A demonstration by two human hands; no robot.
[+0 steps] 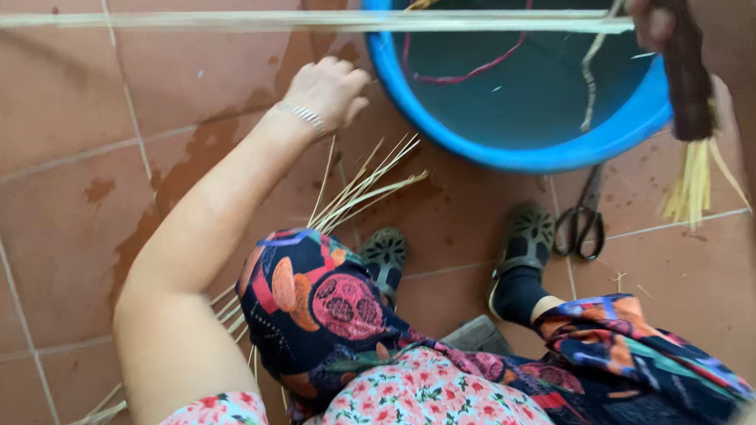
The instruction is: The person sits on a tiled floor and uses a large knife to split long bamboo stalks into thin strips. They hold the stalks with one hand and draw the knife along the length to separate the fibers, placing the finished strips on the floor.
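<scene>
Left hand (328, 91) curled, lowered toward straw stalks (364, 186) fanned on tiled floor (53, 167) beside blue basin (511, 143). Dark-wrapped straw bundle (688, 80) gripped in right hand (654, 9) over basin rim; scissors (584, 220) left beside foot.

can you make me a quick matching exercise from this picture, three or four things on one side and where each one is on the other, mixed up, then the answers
Things:
1. scissors
2. blue tub
3. left hand
4. right hand

Places:
A. top right corner, gripping a dark bundle with pale straw ends hanging below it
B. lying on the tile beside the right shoe
C. reaching out over the wet tile, next to the tub's rim
D. on the floor ahead of both feet, with a red cord inside

Pairs: 1-B, 2-D, 3-C, 4-A
</scene>
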